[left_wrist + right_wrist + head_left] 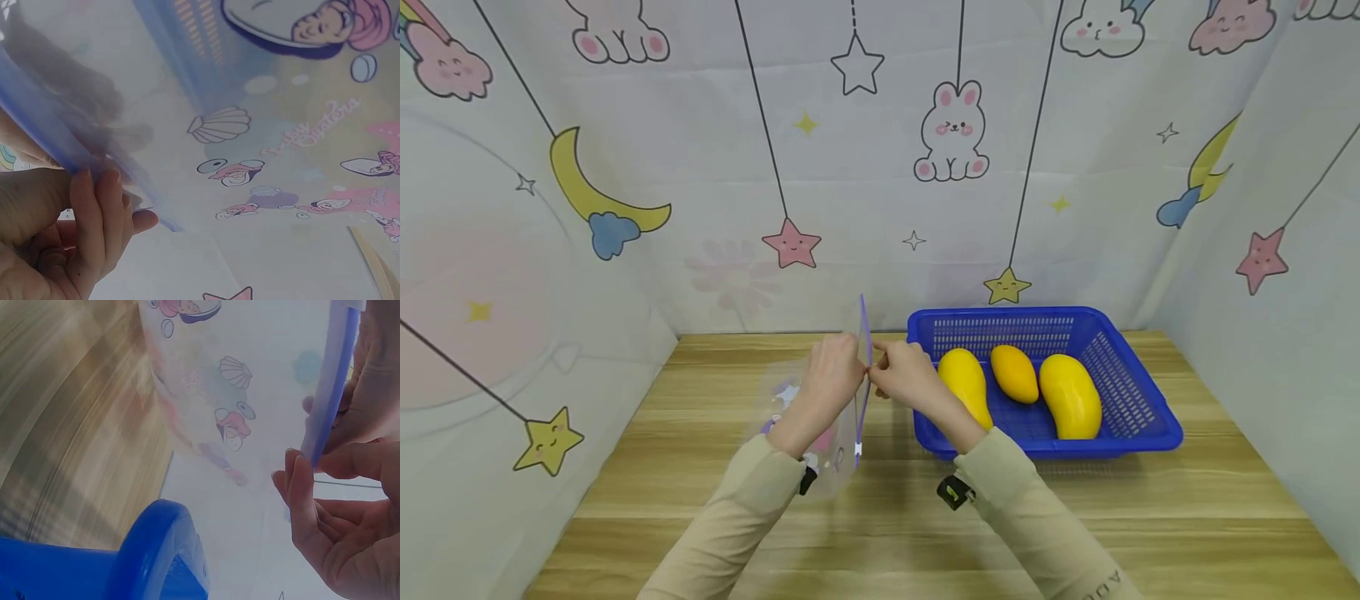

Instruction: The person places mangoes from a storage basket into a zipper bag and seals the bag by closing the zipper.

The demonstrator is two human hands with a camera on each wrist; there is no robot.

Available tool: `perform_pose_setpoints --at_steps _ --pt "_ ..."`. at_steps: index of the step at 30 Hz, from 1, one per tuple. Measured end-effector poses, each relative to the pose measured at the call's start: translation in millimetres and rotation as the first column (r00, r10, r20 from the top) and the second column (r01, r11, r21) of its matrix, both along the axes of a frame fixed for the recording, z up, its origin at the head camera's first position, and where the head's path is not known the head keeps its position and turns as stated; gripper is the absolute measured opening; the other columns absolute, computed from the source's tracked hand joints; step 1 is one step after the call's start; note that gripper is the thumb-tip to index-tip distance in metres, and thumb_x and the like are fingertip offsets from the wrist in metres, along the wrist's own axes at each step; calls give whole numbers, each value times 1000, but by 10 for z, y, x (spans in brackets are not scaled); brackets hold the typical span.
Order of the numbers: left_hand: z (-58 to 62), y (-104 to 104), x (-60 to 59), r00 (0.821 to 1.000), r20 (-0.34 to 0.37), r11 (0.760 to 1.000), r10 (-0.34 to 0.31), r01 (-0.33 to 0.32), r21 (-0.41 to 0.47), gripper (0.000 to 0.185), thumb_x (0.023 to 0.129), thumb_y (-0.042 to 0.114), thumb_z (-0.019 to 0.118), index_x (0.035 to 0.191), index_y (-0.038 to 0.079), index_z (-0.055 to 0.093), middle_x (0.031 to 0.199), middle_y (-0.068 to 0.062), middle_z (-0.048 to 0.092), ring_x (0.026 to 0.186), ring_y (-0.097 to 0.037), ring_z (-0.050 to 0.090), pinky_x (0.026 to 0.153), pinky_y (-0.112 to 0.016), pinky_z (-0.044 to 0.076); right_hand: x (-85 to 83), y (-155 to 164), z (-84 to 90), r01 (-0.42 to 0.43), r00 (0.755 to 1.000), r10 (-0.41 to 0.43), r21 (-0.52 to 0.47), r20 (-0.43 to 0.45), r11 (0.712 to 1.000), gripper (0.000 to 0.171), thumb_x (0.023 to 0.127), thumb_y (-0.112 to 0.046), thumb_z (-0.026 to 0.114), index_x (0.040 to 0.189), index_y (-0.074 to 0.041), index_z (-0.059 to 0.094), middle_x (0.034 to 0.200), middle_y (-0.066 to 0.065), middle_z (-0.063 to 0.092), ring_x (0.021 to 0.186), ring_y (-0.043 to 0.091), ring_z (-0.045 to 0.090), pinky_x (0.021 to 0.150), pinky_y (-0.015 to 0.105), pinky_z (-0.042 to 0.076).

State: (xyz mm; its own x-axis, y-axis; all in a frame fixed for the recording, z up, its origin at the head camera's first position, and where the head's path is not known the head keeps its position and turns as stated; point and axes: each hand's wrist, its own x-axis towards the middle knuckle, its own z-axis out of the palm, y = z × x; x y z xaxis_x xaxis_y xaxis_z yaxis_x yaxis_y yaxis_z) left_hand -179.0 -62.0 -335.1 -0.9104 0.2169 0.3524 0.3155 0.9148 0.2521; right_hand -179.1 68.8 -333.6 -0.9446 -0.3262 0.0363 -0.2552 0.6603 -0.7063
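A translucent zip bag [831,442] printed with cartoon shells hangs upright over the table, its purple zip strip [862,417] edge-on in the head view. On that strip sits a small white slider [858,449], low on the near side. My left hand [833,371] pinches the strip between thumb and fingers; in the left wrist view its fingertips [107,187] press on the purple edge. From the other side my right hand [908,379] pinches the same strip, with thumb and index finger at its lower end in the right wrist view [300,472]. Both hands nearly meet there.
A blue plastic basket [1067,451] stands on the right of the wooden table [700,467], close beside my right hand. Inside lie three yellow mangoes: one at left [962,379], a smaller one mid-basket [1015,375], one at right [1070,400]. A cartoon-printed curtain [865,167] hangs behind.
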Motion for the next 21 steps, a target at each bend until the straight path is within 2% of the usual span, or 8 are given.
perform_pose_setpoints --at_steps 4,9,13,16,21 --pt "58 5 5 1000 -22 1000 -2 2 -21 44 71 -11 59 54 15 27 52 4 21 46 -8 19 38 -16 15 -15 -3 9 20 1000 -20 -12 10 1000 54 88 -8 58 140 1 46 76 9 73 53 16 67 38 16 36" --pt "114 -1 11 999 -39 1000 -9 8 -25 41 68 -11 57 55 14 29 53 3 23 46 -9 21 38 -17 16 -18 4 37 46 999 -46 -39 14 998 57 87 -6 59 141 0 44 75 9 73 57 23 70 42 19 46" --pt "152 -20 10 997 -75 999 -30 29 -19 41 68 -12 56 54 14 28 51 4 24 46 -9 21 39 -18 16 -28 20 40 73 997 -71 -60 32 996 57 87 -3 59 142 0 43 69 8 71 55 25 69 45 22 52" --pt "186 -38 6 994 -101 999 -45 43 -17 39 68 -12 56 54 13 30 51 4 24 47 -10 22 40 -19 17 -39 41 36 89 996 -86 -71 33 994 57 85 -2 57 141 0 44 63 6 68 51 23 68 45 22 53" --pt "264 -82 -3 993 -104 999 -46 47 4 35 70 -11 55 56 12 34 53 4 24 49 -11 24 41 -20 17 -54 100 22 103 995 -102 -87 19 991 55 84 -1 55 139 -1 49 57 7 66 44 18 64 44 22 52"
